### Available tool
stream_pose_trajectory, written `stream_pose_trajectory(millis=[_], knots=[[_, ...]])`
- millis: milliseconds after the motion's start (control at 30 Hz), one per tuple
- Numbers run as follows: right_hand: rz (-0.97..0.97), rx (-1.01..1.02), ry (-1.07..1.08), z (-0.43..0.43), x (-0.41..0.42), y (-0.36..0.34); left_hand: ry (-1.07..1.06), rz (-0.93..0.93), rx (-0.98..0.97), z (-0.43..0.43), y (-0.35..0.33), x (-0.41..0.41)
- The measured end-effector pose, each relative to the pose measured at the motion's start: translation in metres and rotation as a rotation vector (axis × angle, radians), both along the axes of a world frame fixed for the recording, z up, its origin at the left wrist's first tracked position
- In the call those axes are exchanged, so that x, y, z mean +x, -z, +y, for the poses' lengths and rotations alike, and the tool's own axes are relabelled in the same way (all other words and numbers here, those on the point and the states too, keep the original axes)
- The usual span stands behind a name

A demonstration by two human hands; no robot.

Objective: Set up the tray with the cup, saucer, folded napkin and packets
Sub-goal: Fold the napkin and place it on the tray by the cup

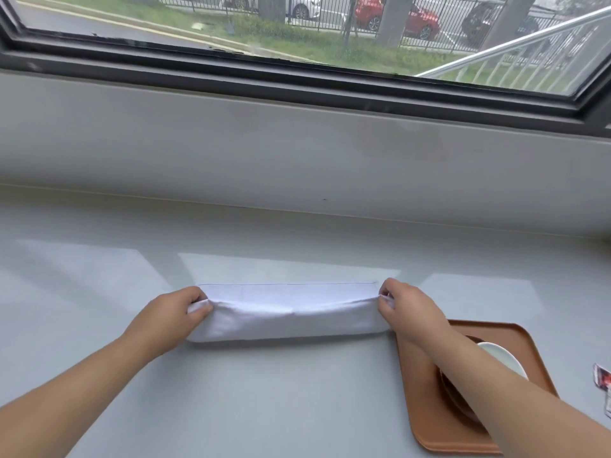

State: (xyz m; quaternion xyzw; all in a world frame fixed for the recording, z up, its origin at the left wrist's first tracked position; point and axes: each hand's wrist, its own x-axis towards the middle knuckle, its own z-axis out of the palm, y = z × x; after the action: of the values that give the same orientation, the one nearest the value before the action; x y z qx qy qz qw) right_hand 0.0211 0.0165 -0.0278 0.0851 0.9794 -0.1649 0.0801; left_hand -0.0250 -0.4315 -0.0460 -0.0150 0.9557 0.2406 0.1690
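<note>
A white napkin [287,312] lies on the grey counter as a long strip, its near layer lifted. My left hand [172,314] pinches its left end and my right hand [408,309] pinches its right end. A brown tray [529,352] sits at the lower right, under my right forearm. On it stand a dark saucer [451,391] and a white cup [502,357], both partly hidden by the arm. Packets [604,388] lie at the right edge of the frame, off the tray.
The grey counter [132,325] runs back to a low wall under a dark-framed window [297,71]. Outside are grass, a fence and parked cars.
</note>
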Motion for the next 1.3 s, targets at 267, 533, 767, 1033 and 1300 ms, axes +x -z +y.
stream_pose_trajectory(millis=[267, 533, 767, 1033, 1300], knots=[[-0.042, 0.020, 0.135, 0.005, -0.054, 0.030, -0.067, 0.022, 0.009, 0.008, 0.019, -0.052], [0.187, 0.180, 0.105, -0.021, -0.047, 0.036, 0.041, 0.042, -0.119, 0.010, 0.034, -0.057], [0.083, 0.171, -0.262, -0.066, 0.000, 0.038, 0.069, -0.152, -0.166, 0.006, 0.026, -0.065], [0.091, 0.154, -0.527, -0.126, 0.046, 0.045, 0.094, -0.455, -0.037, -0.003, 0.015, -0.027], [0.160, 0.078, -0.641, -0.186, 0.108, 0.051, -0.112, -0.807, 0.443, 0.008, -0.002, 0.075]])
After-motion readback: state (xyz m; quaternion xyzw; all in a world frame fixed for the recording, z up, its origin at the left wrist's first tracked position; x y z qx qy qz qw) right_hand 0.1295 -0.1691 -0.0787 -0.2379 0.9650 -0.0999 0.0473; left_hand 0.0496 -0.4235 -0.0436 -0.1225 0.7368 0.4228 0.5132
